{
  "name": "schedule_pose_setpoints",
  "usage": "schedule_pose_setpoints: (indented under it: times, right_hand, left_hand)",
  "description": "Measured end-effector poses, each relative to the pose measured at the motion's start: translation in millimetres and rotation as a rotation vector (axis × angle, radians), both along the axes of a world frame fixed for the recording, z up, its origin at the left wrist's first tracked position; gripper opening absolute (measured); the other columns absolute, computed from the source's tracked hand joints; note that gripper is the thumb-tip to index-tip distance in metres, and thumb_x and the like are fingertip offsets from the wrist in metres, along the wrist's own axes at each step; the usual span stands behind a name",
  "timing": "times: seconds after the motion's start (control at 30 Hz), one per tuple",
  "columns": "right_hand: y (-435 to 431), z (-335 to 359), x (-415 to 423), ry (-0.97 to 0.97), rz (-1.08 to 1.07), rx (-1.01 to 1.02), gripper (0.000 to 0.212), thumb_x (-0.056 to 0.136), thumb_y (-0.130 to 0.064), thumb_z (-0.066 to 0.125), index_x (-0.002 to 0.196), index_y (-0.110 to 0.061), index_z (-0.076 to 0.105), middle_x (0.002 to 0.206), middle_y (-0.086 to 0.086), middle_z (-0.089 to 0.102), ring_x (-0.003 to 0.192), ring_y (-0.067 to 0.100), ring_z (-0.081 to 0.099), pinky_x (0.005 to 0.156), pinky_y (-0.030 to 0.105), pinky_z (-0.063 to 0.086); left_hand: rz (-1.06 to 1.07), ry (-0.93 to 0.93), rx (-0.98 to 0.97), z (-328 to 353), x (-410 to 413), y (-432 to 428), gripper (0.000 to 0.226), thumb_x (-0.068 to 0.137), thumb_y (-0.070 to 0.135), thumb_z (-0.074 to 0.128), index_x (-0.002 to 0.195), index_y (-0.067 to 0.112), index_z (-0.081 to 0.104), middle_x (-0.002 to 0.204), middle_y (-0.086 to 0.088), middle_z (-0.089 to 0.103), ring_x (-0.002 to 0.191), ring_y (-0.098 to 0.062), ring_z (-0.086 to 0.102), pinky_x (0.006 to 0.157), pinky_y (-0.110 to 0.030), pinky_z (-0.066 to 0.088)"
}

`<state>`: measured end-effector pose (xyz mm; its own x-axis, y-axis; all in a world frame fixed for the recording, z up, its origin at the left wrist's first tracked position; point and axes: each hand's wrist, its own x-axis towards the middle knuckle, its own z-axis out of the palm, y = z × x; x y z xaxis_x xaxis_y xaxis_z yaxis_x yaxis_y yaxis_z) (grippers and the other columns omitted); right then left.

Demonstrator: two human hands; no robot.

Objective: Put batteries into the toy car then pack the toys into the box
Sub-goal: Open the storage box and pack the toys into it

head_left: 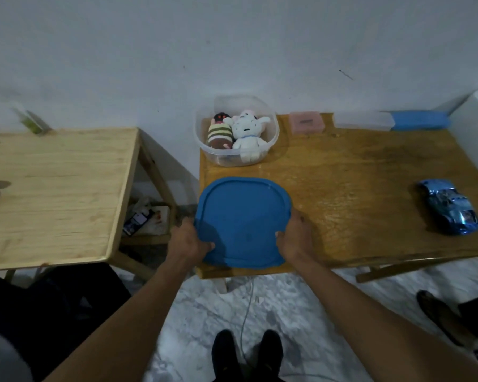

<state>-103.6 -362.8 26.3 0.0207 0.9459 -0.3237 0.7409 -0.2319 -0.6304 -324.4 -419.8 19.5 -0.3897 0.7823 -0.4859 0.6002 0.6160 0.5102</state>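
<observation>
Both my hands hold a large blue lid [243,216] over the front left corner of the brown table [356,172]. My left hand [189,241] grips its left edge and my right hand [295,238] grips its right edge, thumbs on top. Behind the lid stands a clear plastic box [271,139] at the table's back left corner. Inside it lie a white plush animal [247,133] and a striped brown plush [218,132]. A shiny blue toy car [450,209] rests on the table at the far right, apart from my hands.
A pink case [305,122], a clear flat case [363,121] and a blue case [420,120] line the table's back edge. A second, lighter wooden table [53,194] stands to the left with a gap between. My feet [246,354] and a cable are on the floor below.
</observation>
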Motion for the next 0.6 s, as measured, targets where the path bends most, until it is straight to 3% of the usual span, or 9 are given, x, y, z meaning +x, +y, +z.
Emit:
schedule_pose_setpoints:
  times: [0.17,0.33,0.47,0.6]
  right_hand:
    - [2.1,20.6,-7.1,-0.089,0.019,0.1,0.036,0.086,0.002,0.055,0.12,-0.009,0.053,0.113,0.011,0.055,0.088,0.017,0.048,0.073,0.025,0.039]
    - [10.9,46.4,-13.9,-0.078,0.014,0.216,0.045,0.088,-0.001,0.054,0.131,-0.015,0.049,0.113,0.014,0.056,0.092,0.02,0.05,0.075,0.026,0.039]
    - [27.9,65.9,-17.8,-0.01,0.022,0.299,0.052,0.085,-0.012,0.06,0.135,-0.024,0.048,0.115,0.002,0.062,0.105,0.024,0.058,0.087,0.038,0.052]
    - [53.5,92.2,-18.1,0.11,0.037,0.317,0.042,0.086,-0.013,0.064,0.125,-0.025,0.057,0.101,-0.004,0.067,0.09,0.015,0.06,0.071,0.028,0.049]
  left_hand:
    - [0.02,-0.105,0.095,18.7,-6.6,-1.0,0.086,0.066,0.016,0.086,0.13,0.008,0.031,0.129,-0.01,0.047,0.119,-0.03,0.049,0.088,-0.038,0.051]
    - [-0.159,-0.188,0.33,46.3,-19.8,0.0,0.101,0.067,0.015,0.084,0.145,0.023,0.02,0.117,0.009,0.045,0.107,-0.011,0.045,0.075,-0.02,0.043]
    - [-0.234,-0.225,0.397,70.4,-38.8,11.7,0.105,0.061,0.03,0.088,0.145,0.03,0.023,0.124,0.013,0.049,0.115,-0.014,0.05,0.084,-0.026,0.05]
    - [-0.285,-0.24,0.455,95.3,-57.5,38.1,0.115,0.052,0.045,0.088,0.147,0.03,0.024,0.135,0.008,0.05,0.124,-0.017,0.049,0.098,-0.043,0.05]
